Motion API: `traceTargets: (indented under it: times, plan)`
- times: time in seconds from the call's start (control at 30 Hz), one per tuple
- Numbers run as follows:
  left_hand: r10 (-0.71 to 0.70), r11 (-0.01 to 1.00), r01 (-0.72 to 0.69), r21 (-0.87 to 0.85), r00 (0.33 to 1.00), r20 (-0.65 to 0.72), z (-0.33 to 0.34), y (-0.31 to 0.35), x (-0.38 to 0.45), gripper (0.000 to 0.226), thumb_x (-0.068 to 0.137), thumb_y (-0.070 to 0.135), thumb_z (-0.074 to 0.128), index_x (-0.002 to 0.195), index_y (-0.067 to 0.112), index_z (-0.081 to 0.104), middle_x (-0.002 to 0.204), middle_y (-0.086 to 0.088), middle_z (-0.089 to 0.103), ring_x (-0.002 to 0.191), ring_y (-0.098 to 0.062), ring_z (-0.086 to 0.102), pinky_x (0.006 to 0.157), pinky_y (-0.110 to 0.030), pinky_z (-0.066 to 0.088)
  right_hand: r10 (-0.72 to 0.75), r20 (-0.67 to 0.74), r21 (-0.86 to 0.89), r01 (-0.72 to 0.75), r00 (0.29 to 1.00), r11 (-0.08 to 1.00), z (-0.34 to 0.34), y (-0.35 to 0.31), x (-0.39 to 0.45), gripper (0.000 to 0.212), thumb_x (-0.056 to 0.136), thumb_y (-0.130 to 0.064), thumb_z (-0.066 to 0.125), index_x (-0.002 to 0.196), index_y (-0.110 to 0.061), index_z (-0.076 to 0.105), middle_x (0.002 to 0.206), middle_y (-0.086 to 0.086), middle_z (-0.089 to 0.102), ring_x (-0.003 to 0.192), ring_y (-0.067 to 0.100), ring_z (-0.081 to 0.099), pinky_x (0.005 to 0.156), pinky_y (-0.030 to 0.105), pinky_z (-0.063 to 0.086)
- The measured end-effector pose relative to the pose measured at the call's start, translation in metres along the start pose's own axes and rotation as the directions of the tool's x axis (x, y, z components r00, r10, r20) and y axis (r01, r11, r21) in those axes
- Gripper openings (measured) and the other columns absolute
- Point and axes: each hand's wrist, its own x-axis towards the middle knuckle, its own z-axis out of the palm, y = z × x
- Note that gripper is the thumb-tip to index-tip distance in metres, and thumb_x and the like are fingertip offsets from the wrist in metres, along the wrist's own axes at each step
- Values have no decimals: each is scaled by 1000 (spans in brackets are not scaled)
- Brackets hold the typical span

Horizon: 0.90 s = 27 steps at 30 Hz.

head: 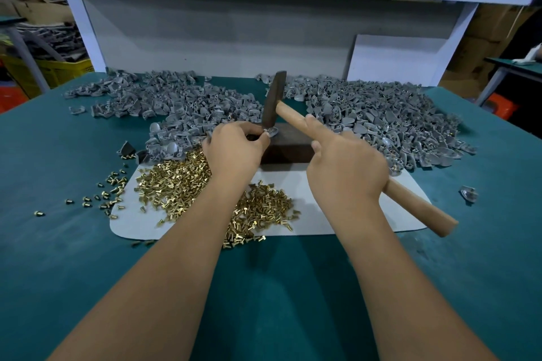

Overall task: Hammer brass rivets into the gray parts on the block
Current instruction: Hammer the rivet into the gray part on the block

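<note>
Up close, from the head camera, we see our left hand with fingers curled, pinching a gray part on the far left corner of the dark block. Our right hand grips the wooden handle of the hammer, forefinger stretched along it; the dark hammer head rests its lower end on or just above that part, and we cannot tell whether a rivet sits under it. Brass rivets lie heaped on a white mat near the block, partly hidden by our left forearm, with strays scattered left on the green table. Beyond the block, one pile of gray parts spreads far left and another pile far right.
</note>
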Motion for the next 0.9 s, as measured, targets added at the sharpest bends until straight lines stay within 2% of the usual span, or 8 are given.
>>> traceTargets:
  times: [0.17,0.27,0.4,0.5,0.6,0.67,0.77,0.9]
  plan:
    - [-20,994,24,-105,999,46,-3,3,-2,13,84,34,71,91,26,77,87,5,73,77,-24,67,79,-42,56,50,-93,65,-44,994,997,-3,2,1,52,92,-20,55,138,-43,44,71,0,41,58,19,37,53,30,26]
    - [-12,997,15,-73,999,53,-5,4,-4,11,85,38,69,90,30,75,90,6,73,80,-26,67,84,-45,54,21,32,-2,-20,999,1000,2,4,2,52,95,-26,49,139,-49,36,76,0,41,61,20,38,52,31,25]
    - [-34,997,37,-72,999,37,-4,3,-4,11,84,40,69,91,33,74,95,8,72,91,-25,65,94,-48,48,57,-87,56,-53,995,997,-1,5,1,49,93,-24,55,136,-45,45,72,-2,39,60,18,35,54,30,23]
    - [-32,999,32,-16,999,5,-1,1,-2,14,85,43,67,93,34,74,89,10,68,99,-23,62,103,-40,36,-19,-38,-3,19,999,1000,2,4,-1,50,92,-25,54,137,-46,43,74,0,47,62,19,37,57,31,27]
    - [-47,999,46,-21,999,-17,1,0,0,15,85,43,68,95,33,75,98,8,70,111,-18,56,98,-34,22,3,-123,37,2,992,999,1,5,-1,50,89,-19,61,133,-40,52,68,1,46,57,18,35,55,30,27]
    - [-52,998,51,-22,998,-23,2,0,1,15,85,42,68,94,33,76,99,8,72,113,-17,55,99,-36,20,30,-161,57,-21,987,998,-1,5,0,49,89,-19,62,133,-38,53,67,0,44,55,18,34,54,29,25]
    - [-38,999,38,8,999,-29,1,0,1,16,86,44,67,95,35,75,95,8,71,108,-18,57,102,-40,22,-13,-42,-13,13,999,1000,3,6,0,51,92,-24,55,137,-45,44,78,3,56,62,20,36,56,31,28]
    - [-59,997,60,40,998,-30,2,1,2,16,86,47,65,93,36,74,82,7,64,106,-19,58,105,-45,25,4,-128,-1,-5,992,1000,1,2,-1,50,89,-21,60,133,-43,50,69,0,47,58,19,33,55,29,26]
